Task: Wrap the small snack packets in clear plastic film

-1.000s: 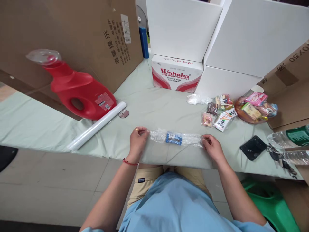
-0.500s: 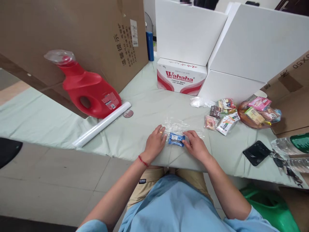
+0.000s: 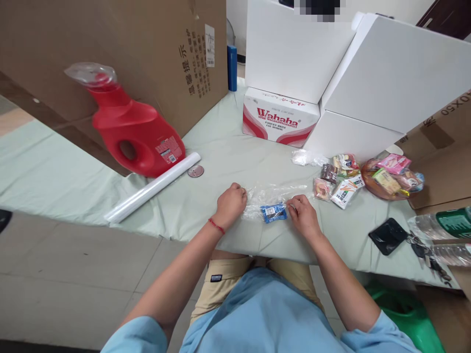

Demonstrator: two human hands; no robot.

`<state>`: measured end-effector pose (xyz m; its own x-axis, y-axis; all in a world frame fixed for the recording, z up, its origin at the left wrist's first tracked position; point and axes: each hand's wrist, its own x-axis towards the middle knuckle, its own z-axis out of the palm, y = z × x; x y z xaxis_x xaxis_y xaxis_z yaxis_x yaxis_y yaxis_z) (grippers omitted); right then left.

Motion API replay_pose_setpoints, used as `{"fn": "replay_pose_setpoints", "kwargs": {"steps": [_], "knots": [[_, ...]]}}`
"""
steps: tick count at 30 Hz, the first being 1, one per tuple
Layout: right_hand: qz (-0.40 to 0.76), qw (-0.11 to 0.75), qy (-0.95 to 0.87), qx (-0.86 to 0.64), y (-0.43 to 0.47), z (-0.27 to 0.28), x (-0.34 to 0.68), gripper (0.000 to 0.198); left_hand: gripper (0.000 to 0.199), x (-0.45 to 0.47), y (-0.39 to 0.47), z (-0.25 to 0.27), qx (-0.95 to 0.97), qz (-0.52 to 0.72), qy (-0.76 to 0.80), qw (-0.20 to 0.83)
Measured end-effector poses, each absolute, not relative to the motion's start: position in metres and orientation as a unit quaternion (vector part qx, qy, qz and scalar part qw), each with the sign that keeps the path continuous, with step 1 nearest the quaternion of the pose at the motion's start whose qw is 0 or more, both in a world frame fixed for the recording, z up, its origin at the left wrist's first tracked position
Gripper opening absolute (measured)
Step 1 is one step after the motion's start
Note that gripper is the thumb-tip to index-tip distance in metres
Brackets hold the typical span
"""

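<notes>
A small blue snack packet [image 3: 274, 213] lies on a sheet of clear plastic film [image 3: 257, 197] near the table's front edge. To the left of the packet, my left hand [image 3: 231, 202] has its fingers curled closed on the film's left side. My right hand [image 3: 302, 215] pinches the film just right of the packet, thumb and fingertips together. Between the two hands the film looks crinkled and see-through, so its exact edges are hard to make out.
On the left, a white roll [image 3: 154, 187] lies before a red jug [image 3: 138, 132], beside a round disc [image 3: 196, 171]. Snack packs [image 3: 348, 190] and a filled bowl [image 3: 371, 181] stand right, with a black wallet [image 3: 388, 236] and keys. A Wahaha box [image 3: 281, 117] stands behind.
My hands have moved apart from the blue packet, and their fingers have closed on the film's sides. The packet has shifted and turned slightly.
</notes>
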<state>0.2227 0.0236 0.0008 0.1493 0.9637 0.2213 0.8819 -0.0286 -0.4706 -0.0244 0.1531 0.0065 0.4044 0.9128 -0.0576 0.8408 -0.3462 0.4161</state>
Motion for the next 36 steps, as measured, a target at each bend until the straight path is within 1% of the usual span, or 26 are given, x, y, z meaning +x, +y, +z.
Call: {"fn": "replay_pose_setpoints", "kwargs": {"steps": [2,4,6,8,10,12,13,14,17,19,21,24,25,27,29,31,33,35,36], "knots": [[0.079,0.248,-0.644,-0.719,0.021,0.004,0.226,0.024,0.034,-0.031,0.154,-0.003,0.817,0.131,0.523,0.206],[0.077,0.256,-0.632,-0.727,0.021,0.009,0.226,0.024,0.034,-0.037,0.154,-0.013,0.819,0.165,0.507,0.213],[0.085,0.278,-0.628,-0.721,0.025,0.015,0.221,0.030,0.033,-0.042,0.154,-0.021,0.819,0.192,0.496,0.216],[0.112,0.271,-0.648,-0.703,0.033,0.022,0.211,0.037,0.034,-0.045,0.154,-0.025,0.820,0.206,0.487,0.220],[0.144,0.210,-0.677,-0.691,0.043,0.028,0.202,0.039,0.036,-0.048,0.157,-0.026,0.827,0.203,0.474,0.224],[0.165,0.133,-0.699,-0.683,0.050,0.032,0.196,0.027,0.037,-0.052,0.161,-0.025,0.837,0.188,0.458,0.233],[0.167,0.109,-0.708,-0.678,0.051,0.032,0.194,0.020,0.038,-0.054,0.164,-0.024,0.841,0.179,0.452,0.239],[0.161,0.101,-0.716,-0.672,0.050,0.032,0.193,0.020,0.038,-0.056,0.165,-0.022,0.843,0.171,0.447,0.244],[0.102,0.144,-0.730,-0.661,0.029,0.028,0.190,0.030,0.040,-0.058,0.165,-0.017,0.846,0.150,0.447,0.248],[0.077,0.172,-0.736,-0.650,0.002,0.022,0.185,0.033,0.041,-0.056,0.161,-0.013,0.844,0.145,0.458,0.240],[0.099,0.173,-0.757,-0.623,-0.031,0.016,0.179,0.032,0.043,-0.053,0.156,-0.009,0.838,0.143,0.475,0.229],[0.197,0.160,-0.792,-0.555,-0.074,0.017,0.177,0.030,0.043,-0.050,0.153,-0.008,0.837,0.131,0.487,0.214],[0.232,0.169,-0.795,-0.534,-0.082,0.022,0.179,0.029,0.043,-0.051,0.153,-0.009,0.840,0.123,0.484,0.213],[0.281,0.214,-0.777,-0.520,-0.087,0.038,0.192,0.026,0.046,-0.053,0.155,-0.011,0.848,0.106,0.471,0.218],[0.274,0.272,-0.735,-0.557,-0.074,0.057,0.210,0.023,0.053,-0.054,0.155,-0.013,0.850,0.113,0.464,0.222],[0.203,0.299,-0.690,-0.628,-0.048,0.070,0.229,0.021,0.061,-0.052,0.150,-0.011,0.843,0.156,0.474,0.201],[0.137,0.266,-0.681,-0.669,-0.016,0.071,0.241,0.022,0.062,-0.047,0.141,-0.006,0.845,0.201,0.469,0.163],[0.128,0.197,-0.707,-0.667,0.013,0.060,0.240,0.022,0.053,-0.042,0.131,0.000,0.867,0.215,0.427,0.145],[0.133,0.168,-0.725,-0.654,0.026,0.053,0.236,0.026,0.048,-0.040,0.127,0.002,0.881,0.209,0.398,0.148]]}}
